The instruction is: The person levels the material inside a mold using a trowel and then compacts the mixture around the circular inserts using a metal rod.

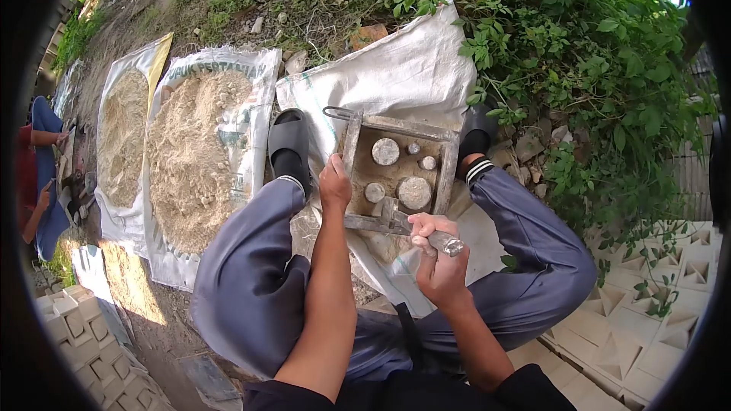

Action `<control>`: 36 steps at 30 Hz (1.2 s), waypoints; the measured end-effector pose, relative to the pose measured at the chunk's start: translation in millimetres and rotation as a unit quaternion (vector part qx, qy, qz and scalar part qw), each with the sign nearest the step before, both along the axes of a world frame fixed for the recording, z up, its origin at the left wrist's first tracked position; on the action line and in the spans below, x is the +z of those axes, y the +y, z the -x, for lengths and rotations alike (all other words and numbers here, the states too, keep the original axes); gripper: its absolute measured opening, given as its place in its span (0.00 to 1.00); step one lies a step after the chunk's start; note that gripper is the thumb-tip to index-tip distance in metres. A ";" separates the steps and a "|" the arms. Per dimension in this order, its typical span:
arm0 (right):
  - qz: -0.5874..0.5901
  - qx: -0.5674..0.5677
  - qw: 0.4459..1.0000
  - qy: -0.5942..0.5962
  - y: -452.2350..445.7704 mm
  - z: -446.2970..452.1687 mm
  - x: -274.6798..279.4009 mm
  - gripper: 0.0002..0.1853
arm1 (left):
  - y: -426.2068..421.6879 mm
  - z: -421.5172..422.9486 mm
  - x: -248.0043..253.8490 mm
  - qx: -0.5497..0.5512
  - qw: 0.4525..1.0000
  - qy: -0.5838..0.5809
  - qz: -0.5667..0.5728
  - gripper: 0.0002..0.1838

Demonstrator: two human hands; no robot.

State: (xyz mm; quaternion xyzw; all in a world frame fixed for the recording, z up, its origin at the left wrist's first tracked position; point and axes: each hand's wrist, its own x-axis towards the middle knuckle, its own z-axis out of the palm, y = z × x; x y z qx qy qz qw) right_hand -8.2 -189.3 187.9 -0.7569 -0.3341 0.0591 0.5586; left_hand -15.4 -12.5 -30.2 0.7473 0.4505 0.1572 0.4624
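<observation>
A square mould frame (407,128), grey and dusty, lies on a white sack (373,76) between my legs. Inside it are sandy material and several round pale discs of different sizes, such as a large disc (415,192) at the lower right and another disc (385,151) at the upper left. My left hand (335,183) grips the frame's left side. In my right hand (439,259) is the handle of a hammer, fingers wrapped round it. The hammer head (392,215) is at the frame's near edge; whether it touches is unclear.
To the left, sacks bear a heap of sand (198,160) and a smaller pile (122,137). Another person (42,175) sits at the far left. Leafy plants (571,53) crowd the right. Patterned pale blocks (640,312) lie at lower right, more blocks (91,342) at lower left.
</observation>
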 end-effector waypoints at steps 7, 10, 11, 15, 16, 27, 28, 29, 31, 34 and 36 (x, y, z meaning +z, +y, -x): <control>0.056 0.021 0.998 0.027 -3.4 2.5 -6.3 0.10 | 0.0 1.1 -2.4 -0.025 1.000 0.013 -0.003 0.27; 0.034 0.024 0.999 -0.013 -7.5 10.6 -16.4 0.11 | 0.6 5.1 -3.6 -0.019 1.000 0.017 -0.006 0.27; 0.080 0.041 0.996 0.019 -6.0 10.6 -20.6 0.11 | -0.9 2.6 -1.5 -0.012 1.000 0.000 -0.008 0.27; 0.079 0.035 0.995 0.042 -6.2 6.4 -10.1 0.11 | 0.5 -0.9 3.3 -0.018 1.000 0.009 -0.003 0.27; 0.034 0.023 0.999 0.033 -9.6 6.3 -10.6 0.10 | 0.9 -2.1 -1.0 -0.010 1.000 0.010 -0.007 0.27; 0.066 -0.011 0.998 -0.009 -15.3 12.9 -22.4 0.10 | -1.8 5.9 -0.3 -0.016 1.000 -0.005 -0.003 0.27; 0.090 -0.011 0.996 0.000 -10.3 8.4 -20.7 0.09 | -0.2 1.8 2.7 -0.024 1.000 0.009 0.001 0.26; 0.095 -0.029 0.995 0.020 -9.0 6.7 -14.4 0.07 | -0.2 1.2 3.4 -0.023 1.000 0.013 0.008 0.27; 0.072 -0.055 0.996 -0.007 -11.4 8.4 -5.7 0.07 | -0.3 -1.0 -2.9 -0.021 1.000 0.002 0.001 0.27; 0.034 -0.072 0.997 -0.013 -13.9 10.3 -13.4 0.06 | 2.2 6.5 -8.2 -0.014 1.000 -0.005 -0.015 0.27; 0.099 -0.001 0.993 0.064 -12.7 0.3 -10.8 0.07 | -1.5 -2.2 -4.2 -0.015 0.999 -0.022 -0.021 0.27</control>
